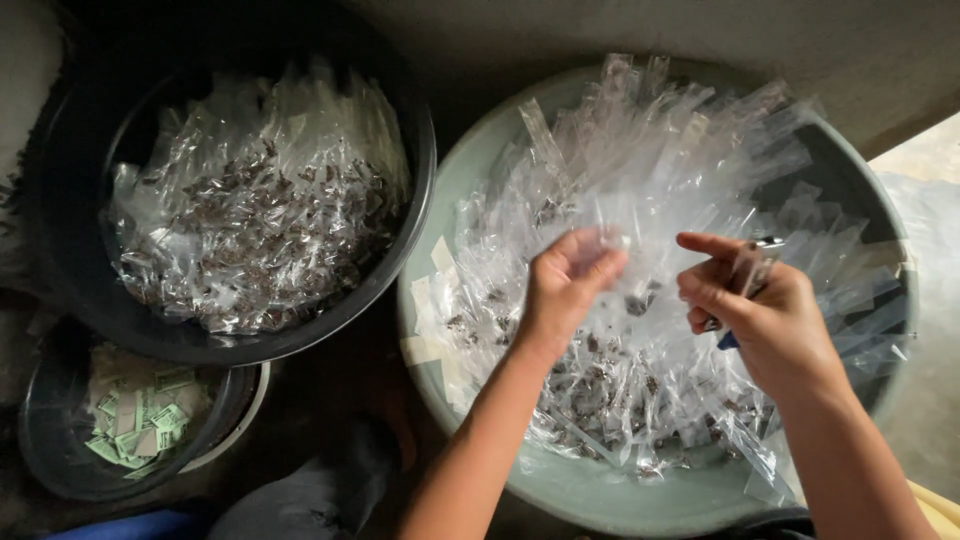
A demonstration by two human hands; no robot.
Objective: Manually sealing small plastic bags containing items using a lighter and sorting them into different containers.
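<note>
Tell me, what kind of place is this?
Probably a small home packing spot on the floor: a green basin and black tub full of clear little bags, plus a bowl of paper slips.

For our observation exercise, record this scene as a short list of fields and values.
left hand: fingers pinch a small clear bag
right hand: holds a small dark tool, kind unclear
below the hands: pale green basin full of clear bags
upper left: black tub of filled bags with dark contents
lower left: small bowl of green-and-white packets

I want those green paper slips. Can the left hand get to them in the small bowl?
Probably yes: the green slips lie uncovered in the small bowl, though the left hand is pinching a clear bag.
</note>
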